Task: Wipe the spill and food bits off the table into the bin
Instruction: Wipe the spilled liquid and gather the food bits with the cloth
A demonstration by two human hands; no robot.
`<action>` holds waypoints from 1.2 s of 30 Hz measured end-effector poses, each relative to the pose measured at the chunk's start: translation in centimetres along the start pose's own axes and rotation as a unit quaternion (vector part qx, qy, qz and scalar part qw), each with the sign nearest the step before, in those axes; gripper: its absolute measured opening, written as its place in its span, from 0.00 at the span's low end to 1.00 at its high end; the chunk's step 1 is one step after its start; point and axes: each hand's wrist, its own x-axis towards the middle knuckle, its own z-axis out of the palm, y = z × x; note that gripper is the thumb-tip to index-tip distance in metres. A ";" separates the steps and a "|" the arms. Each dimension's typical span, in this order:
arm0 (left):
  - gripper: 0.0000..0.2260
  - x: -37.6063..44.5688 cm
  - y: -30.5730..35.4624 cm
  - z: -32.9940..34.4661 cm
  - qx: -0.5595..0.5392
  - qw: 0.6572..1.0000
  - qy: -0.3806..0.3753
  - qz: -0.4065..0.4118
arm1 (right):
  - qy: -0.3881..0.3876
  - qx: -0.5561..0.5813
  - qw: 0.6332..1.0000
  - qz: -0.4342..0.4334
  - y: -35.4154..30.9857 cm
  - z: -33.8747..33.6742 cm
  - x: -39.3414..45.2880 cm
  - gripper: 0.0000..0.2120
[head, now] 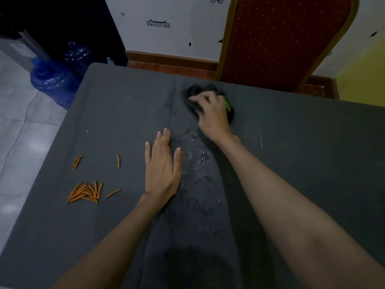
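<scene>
A dark cloth with a green edge [193, 94] lies near the far edge of the grey table [302, 163]. My right hand [212, 113] presses down on the cloth and grips it; both are blurred. A clear water spill [200, 165] runs down the middle of the table between my arms. My left hand [162, 165] lies flat on the table, fingers spread, just left of the spill. Several orange food sticks [86, 192] lie in a pile near the left edge, with a few loose ones [118, 161] beyond it. No bin is in view.
A red padded chair with a gold frame [281, 38] stands against the table's far side. Blue water bottles [54, 80] stand on the tiled floor at the far left. The table's left edge drops to the floor.
</scene>
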 end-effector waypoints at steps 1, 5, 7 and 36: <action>0.23 -0.1 -0.2 -0.3 -0.040 0.999 0.006 -0.005 | -0.036 0.033 0.997 -0.051 -0.5 -0.4 -1.1 0.18; 0.22 -0.3 -0.8 -1.2 -0.022 1.000 -0.022 -0.003 | -0.102 0.100 0.982 -0.127 0.9 -3.8 -5.4 0.18; 0.24 -0.8 -1.2 -1.2 0.071 0.997 -0.032 0.014 | 0.023 0.074 0.996 -0.052 3.0 -4.9 -5.6 0.18; 0.24 -8.3 -4.8 -3.6 0.185 0.976 -0.072 0.088 | -0.027 -0.009 0.998 -0.064 -4.8 0.5 -9.9 0.22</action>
